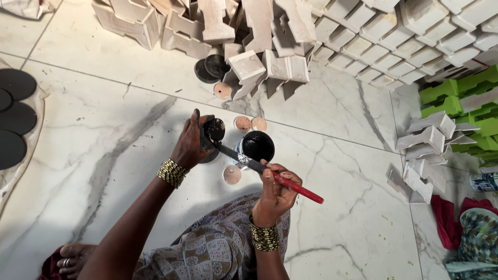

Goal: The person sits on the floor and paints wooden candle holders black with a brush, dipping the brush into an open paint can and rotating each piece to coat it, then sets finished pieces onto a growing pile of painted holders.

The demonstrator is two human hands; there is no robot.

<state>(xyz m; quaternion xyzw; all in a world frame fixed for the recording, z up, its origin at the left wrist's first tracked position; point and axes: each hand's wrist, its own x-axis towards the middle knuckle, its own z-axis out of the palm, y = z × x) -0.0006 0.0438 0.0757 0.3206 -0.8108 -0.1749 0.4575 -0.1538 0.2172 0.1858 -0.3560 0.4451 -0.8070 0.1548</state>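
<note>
1. Left hand [191, 145] grips a small round piece [213, 130], blackened, at frame centre.
2. Right hand [277, 187] pinches a red-handled brush [270, 173], bristles on the piece.
3. Judgement: turn the piece slowly, load little paint from the black paint can [257, 147].
4. White marble floor [104, 129]; pale wooden pieces [290, 36] stacked along the top.

You sit on the marble floor [337, 218] of a small craft workshop, not at a bench. Beyond the paint pot [257, 147], unpainted white blocks [394, 41] are stacked in heaps and rows. To the pot's right lie green painted blocks [467, 98] and more white pieces [425, 140]. Far left of it, black discs [15, 114] lie flat. Small bare caps [232, 174] sit around the pot.
</note>
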